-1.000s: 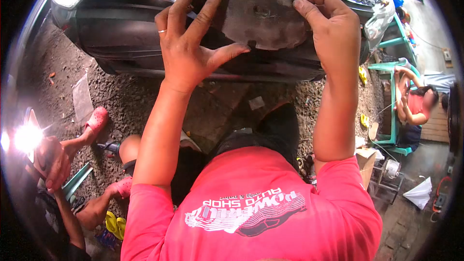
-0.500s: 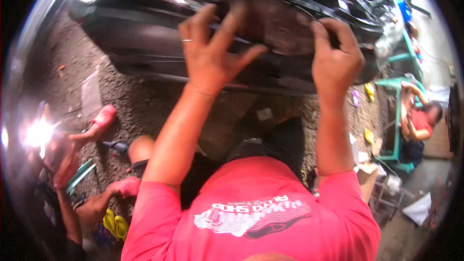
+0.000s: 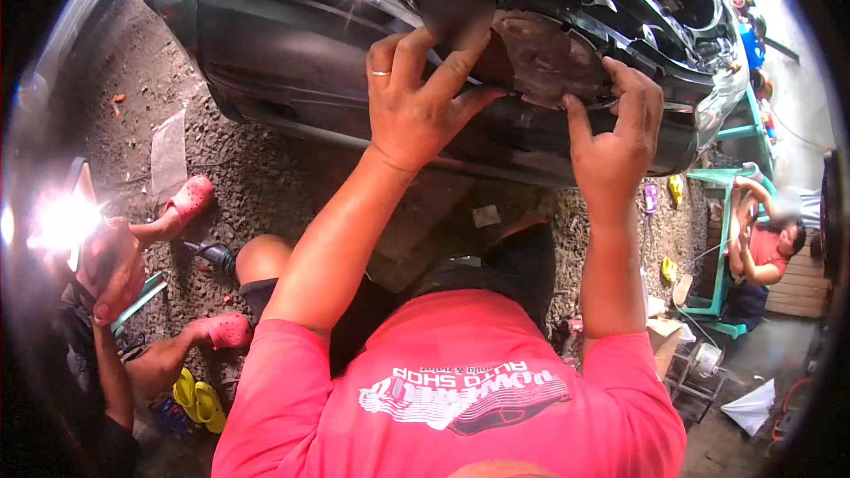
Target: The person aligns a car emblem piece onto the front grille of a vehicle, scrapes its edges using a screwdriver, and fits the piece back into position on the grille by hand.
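A dusty grey-brown plate [image 3: 553, 57] with an irregular rim lies against the upper edge of a black car bumper [image 3: 301, 62]. At its left end is a thin dark brown sheet [image 3: 494, 62], and my left hand [image 3: 416, 106] has thumb and forefinger bent around that sheet. The forefinger's tip is blurred. My right hand [image 3: 620, 128] grips the plate's lower right edge, with the thumb below and the fingers at the side. How firmly either hand holds is hard to see.
At the left, a person in pink clogs [image 3: 190, 199] sits near a bright light [image 3: 66, 221]. Yellow slippers [image 3: 199, 400] lie on the gravel. Another person in red [image 3: 770, 252] is at the right by a green frame [image 3: 713, 301]. A cardboard box [image 3: 666, 336] stands behind my right arm.
The view has shifted, so the car and both hands appear slightly lower and further right. The right hand's fingers have moved onto the plate's edge, with the thumb lower.
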The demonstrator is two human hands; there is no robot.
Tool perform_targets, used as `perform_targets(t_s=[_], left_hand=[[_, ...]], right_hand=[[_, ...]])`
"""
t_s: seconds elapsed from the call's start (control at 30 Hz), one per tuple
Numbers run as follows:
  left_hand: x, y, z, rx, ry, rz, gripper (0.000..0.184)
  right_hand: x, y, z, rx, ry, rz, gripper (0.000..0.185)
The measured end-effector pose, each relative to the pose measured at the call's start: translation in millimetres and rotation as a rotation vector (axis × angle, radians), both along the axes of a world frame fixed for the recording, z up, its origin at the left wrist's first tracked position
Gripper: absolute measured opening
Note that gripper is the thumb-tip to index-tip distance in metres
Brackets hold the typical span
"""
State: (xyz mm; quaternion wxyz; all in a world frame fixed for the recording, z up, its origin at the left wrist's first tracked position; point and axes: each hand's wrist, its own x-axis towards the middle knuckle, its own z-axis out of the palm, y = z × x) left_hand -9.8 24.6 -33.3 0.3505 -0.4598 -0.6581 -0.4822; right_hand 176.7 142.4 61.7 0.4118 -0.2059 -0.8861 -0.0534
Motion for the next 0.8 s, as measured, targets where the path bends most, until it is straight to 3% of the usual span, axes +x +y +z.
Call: perform_targets(t_s=[0.13,0.37,0.73,0.8], left_hand=[[-1,4,-1,0.064,-0.016,-0.008,0.071],[-1,5,-7,0.059,-0.048,-0.034,0.073],[0,-5,3,-0.004,-0.05,-0.058,0.078],[-2,-3,1,-0.011,-0.031,-0.046,0.09]], right_hand=[[2,4,-8,-0.04,-0.008,0.039,0.062],[3,7,-11,-0.039,0.037,0.076,0.066],[2,13,10,-0.232,0.056,0.083,0.044],[1,16,10,-0.224,0.054,0.093,0.043]])
